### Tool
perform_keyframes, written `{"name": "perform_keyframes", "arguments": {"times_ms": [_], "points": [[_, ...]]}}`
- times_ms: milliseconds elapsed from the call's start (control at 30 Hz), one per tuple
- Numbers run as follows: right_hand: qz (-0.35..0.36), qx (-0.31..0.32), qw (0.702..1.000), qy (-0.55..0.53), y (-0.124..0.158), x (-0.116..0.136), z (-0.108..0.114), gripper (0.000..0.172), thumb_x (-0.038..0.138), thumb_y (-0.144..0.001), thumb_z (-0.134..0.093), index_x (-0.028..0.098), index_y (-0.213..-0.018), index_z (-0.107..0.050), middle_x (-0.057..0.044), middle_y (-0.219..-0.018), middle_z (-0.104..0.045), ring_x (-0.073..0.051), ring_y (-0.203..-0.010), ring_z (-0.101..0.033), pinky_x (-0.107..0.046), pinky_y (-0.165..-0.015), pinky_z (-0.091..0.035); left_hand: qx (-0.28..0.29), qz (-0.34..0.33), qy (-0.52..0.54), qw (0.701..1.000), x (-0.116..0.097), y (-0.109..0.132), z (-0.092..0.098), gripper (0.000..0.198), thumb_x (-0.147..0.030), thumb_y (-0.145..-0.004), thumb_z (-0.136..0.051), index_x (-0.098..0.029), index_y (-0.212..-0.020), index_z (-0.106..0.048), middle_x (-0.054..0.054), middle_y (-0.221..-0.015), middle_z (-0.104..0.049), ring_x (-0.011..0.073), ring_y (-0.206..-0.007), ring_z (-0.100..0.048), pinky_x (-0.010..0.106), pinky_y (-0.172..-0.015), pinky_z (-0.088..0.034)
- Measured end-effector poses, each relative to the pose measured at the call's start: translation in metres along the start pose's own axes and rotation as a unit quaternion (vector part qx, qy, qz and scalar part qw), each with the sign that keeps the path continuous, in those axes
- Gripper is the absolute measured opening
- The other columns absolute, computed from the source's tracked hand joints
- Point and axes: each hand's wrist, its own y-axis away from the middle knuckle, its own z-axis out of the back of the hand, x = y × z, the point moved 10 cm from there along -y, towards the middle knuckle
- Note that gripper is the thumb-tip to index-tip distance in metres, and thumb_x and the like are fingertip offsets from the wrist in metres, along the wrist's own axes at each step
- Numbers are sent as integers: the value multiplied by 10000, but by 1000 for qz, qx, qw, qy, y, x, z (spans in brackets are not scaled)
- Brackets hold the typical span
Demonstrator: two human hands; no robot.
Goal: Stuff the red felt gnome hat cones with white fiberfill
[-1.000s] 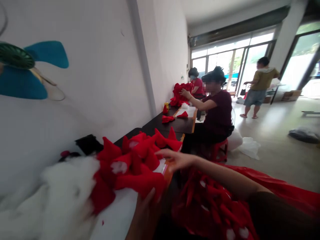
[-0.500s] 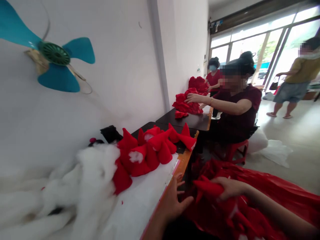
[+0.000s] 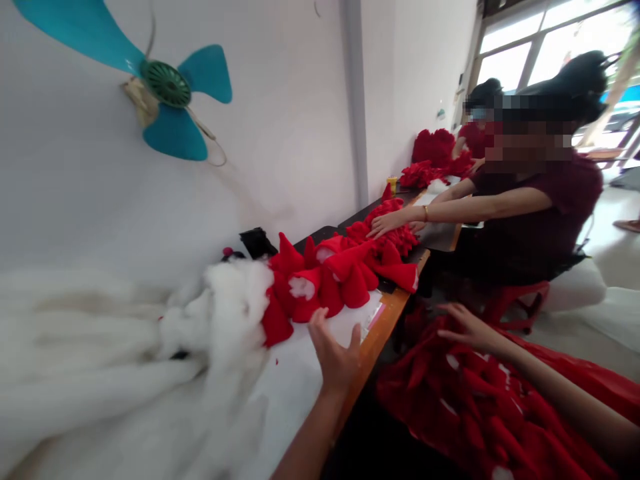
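Observation:
My left hand (image 3: 334, 350) is raised over the white-covered table top (image 3: 295, 380), fingers spread and nothing in them. Just beyond it stands a cluster of red cone-shaped felt pieces (image 3: 330, 303), some showing white stuffing at their open ends. My right hand (image 3: 470, 328) hovers at the upper rim of a large red plastic bag (image 3: 565, 363); its fingers are apart and no piece shows in them. The bag holds many red pieces with white spots (image 3: 480, 400). A big heap of white fluffy stuffing (image 3: 230, 313) lies to the left of the cones.
A blue-bladed fan (image 3: 170, 83) hangs on the wall at the upper left. Ahead, a co-worker (image 3: 545, 200) reaches over a red pile (image 3: 400, 230) at the adjoining table, seated on a red stool (image 3: 520, 307). Another person (image 3: 475, 137) sits farther back.
My right hand has let go of a red cone above the bag. My left hand has risen toward the cones. The co-worker's hands and red pile have come nearer the cone cluster.

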Motion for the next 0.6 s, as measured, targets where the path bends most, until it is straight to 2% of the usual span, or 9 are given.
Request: {"name": "perform_keyframes", "arguments": {"times_ms": [100,133,200,300,367,433,500,567,600], "points": [[55,-112,992,26,-66,36,34,831,705,-755,-653,212,-1410,-516,-215,-1466,-414,-395,-1395,-414,-553,-1156,-358,-120,-16,-107,987,1,-35,40,747,-481,-807,-714,-132,-1351,-340,245,-1396,-386,370,-1372,-378,567,-1150,-334],[78,-123,989,35,-88,48,41,845,695,-745,-675,216,-1420,-506,-212,-1481,-399,-400,-1415,-380,-559,-1171,-327,-138,-6,-123,983,5,-47,50,778,-494,-800,-714,-124,-1363,-325,251,-1401,-385,368,-1372,-380,554,-1155,-331],[115,-86,989,30,-130,68,40,862,679,-743,-696,237,-1449,-475,-189,-1470,-435,-397,-1401,-397,-557,-1172,-319,-147,44,-139,978,22,-71,65,795,-515,-788,-713,-121,-1364,-330,242,-1374,-432,366,-1344,-419,538,-1149,-342],[143,20,989,-15,-175,91,13,940,682,-752,-689,230,-1517,-383,-160,-1429,-490,-370,-1329,-485,-503,-1140,-383,-78,176,-129,973,69,-95,72,788,-563,-781,-708,-135,-1353,-378,229,-1364,-493,384,-1341,-444,540,-1143,-344],[137,45,989,-33,-188,102,-6,963,691,-747,-685,223,-1528,-371,-156,-1418,-473,-351,-1278,-536,-463,-1117,-421,-1,238,-85,967,99,-102,67,796,-583,-812,-679,-149,-1398,-361,228,-1440,-467,366,-1393,-416,509,-1166,-328],[106,7,994,-38,-191,107,-18,941,695,-756,-674,250,-1528,-373,-148,-1416,-433,-333,-1224,-583,-443,-1087,-457,63,252,-27,965,117,-108,60,822,-568,-846,-659,-166,-1467,-299,214,-1535,-391,318,-1451,-370,448,-1192,-312],[74,-43,995,-41,-189,110,-25,935,698,-765,-665,287,-1540,-344,-141,-1445,-381,-332,-1212,-598,-450,-1062,-483,103,232,17,967,125,-114,52,882,-537,-839,-688,-184,-1514,-242,191,-1594,-323,282,-1485,-331,399,-1203,-308],[56,-51,996,-40,-189,113,-35,966,706,-754,-674,300,-1554,-316,-148,-1531,-294,-366,-1270,-560,-486,-1065,-479,136,210,44,967,126,-118,41,960,-501,-785,-763,-198,-1529,-238,183,-1593,-337,277,-1476,-354,395,-1190,-334],[49,-36,997,-40,-191,115,-43,983,710,-742,-687,295,-1554,-321,-155,-1570,-249,-387,-1299,-534,-506,-1071,-470,150,204,53,966,126,-119,35,980,-479,-746,-804,-194,-1519,-274,187,-1554,-401,284,-1442,-410,408,-1171,-363]]}}
